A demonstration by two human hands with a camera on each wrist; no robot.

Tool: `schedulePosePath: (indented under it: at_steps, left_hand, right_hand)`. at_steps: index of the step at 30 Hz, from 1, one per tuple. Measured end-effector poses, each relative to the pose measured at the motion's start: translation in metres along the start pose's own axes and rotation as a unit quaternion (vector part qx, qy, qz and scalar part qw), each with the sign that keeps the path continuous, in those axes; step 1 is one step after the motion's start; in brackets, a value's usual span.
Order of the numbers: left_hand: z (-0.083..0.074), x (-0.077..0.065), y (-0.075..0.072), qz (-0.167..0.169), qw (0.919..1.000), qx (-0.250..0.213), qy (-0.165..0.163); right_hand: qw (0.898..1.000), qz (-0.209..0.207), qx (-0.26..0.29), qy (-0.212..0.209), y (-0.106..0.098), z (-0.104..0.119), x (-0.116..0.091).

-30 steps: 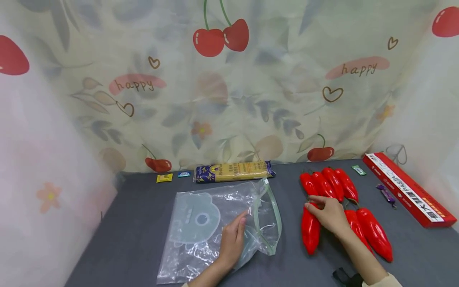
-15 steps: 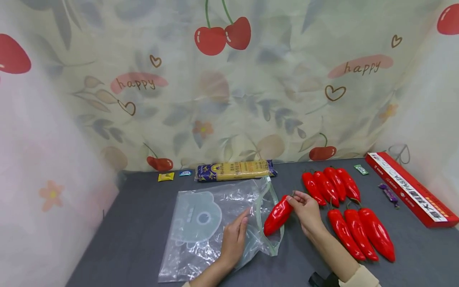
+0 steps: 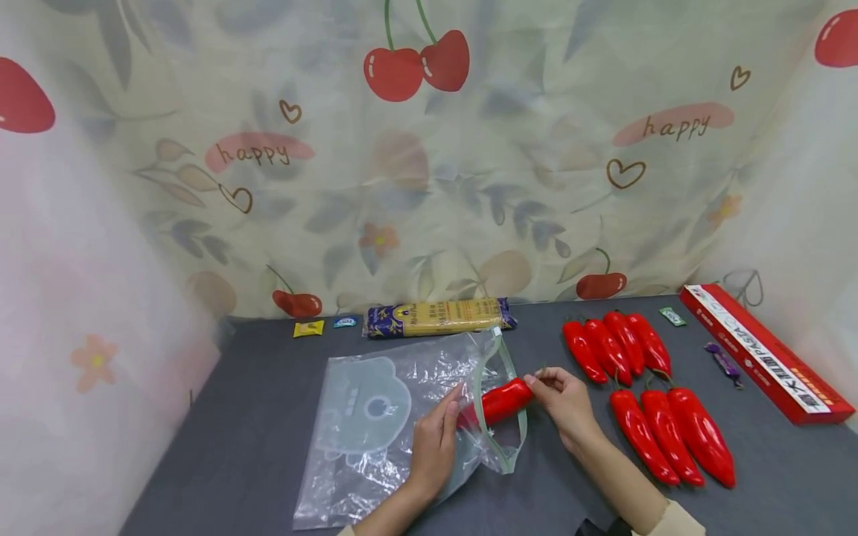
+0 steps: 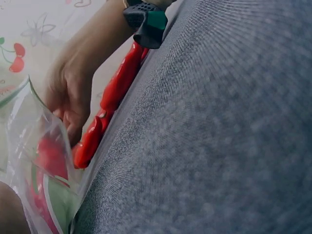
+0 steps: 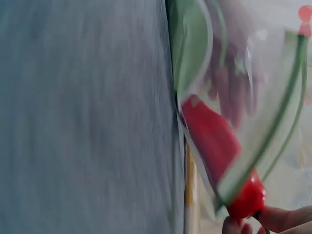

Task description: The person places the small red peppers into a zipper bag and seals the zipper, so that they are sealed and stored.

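Note:
My right hand (image 3: 563,406) pinches a red chili pepper (image 3: 506,400) by its stem end. The pepper's tip lies inside the open mouth of a clear zip bag (image 3: 375,484) with a pale green rim, and shows red through the film in the right wrist view. My left hand (image 3: 432,447) holds the bag's film just behind the mouth, thumb uppermost; its fingertips are partly hidden by plastic. In the left wrist view the right hand (image 4: 70,97) is beyond the bag. More red peppers (image 3: 700,435) lie in two rows at the right.
A pasta packet (image 3: 442,318) lies at the back, beside a yellow sachet (image 3: 308,329) and a blue one (image 3: 345,321). At right are a red pasta box (image 3: 764,353), a purple candy (image 3: 724,363) and a green sachet (image 3: 672,316). A printed cloth (image 3: 429,186) hangs behind.
The right hand has lifted a pepper from the front row, carried it left and slid its tip into the bag mouth. The left hand has stayed on the bag.

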State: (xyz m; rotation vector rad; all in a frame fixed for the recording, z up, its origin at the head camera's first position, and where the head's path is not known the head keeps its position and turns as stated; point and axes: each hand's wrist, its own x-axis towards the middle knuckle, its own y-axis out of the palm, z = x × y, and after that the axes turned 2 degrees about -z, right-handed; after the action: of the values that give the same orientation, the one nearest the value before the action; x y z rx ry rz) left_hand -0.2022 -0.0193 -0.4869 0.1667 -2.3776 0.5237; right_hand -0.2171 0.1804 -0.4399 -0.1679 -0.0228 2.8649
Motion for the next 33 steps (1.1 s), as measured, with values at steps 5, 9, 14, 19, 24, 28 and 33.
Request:
schedulePosePath:
  at_steps: [5,9,14,19,24,28,33]
  left_hand:
    - [-0.001,0.001,0.001,-0.005,0.9999,0.003,0.010]
    - [-0.002,0.003,0.001,-0.010,0.9997,-0.002,0.022]
    - [-0.001,0.003,0.002,-0.017,0.9993,-0.015,0.029]
    - [0.000,0.001,0.005,-0.022,0.9995,-0.014,0.018]
    - [0.000,-0.001,0.006,-0.020,0.9996,-0.019,0.008]
    - [0.001,-0.002,0.005,-0.016,0.9998,-0.013,0.004]
    - [0.001,-0.001,0.002,-0.023,0.9997,-0.004,0.006]
  right_hand:
    - [0.996,0.065,-0.054,-0.006,0.015,-0.003,-0.007]
    - [0.990,0.122,-0.068,0.000,0.013,-0.004,-0.007]
    - [0.986,0.159,-0.058,0.005,-0.006,-0.006,-0.002]
    - [0.985,0.132,-0.101,-0.053,-0.043,0.001,0.000]
    - [0.981,0.079,-0.163,-0.068,-0.096,0.010,-0.001]
    - [0.975,0.035,-0.214,-0.041,-0.127,0.012,-0.001]
    - [0.965,0.020,-0.262,-0.029,-0.137,0.008,0.003]
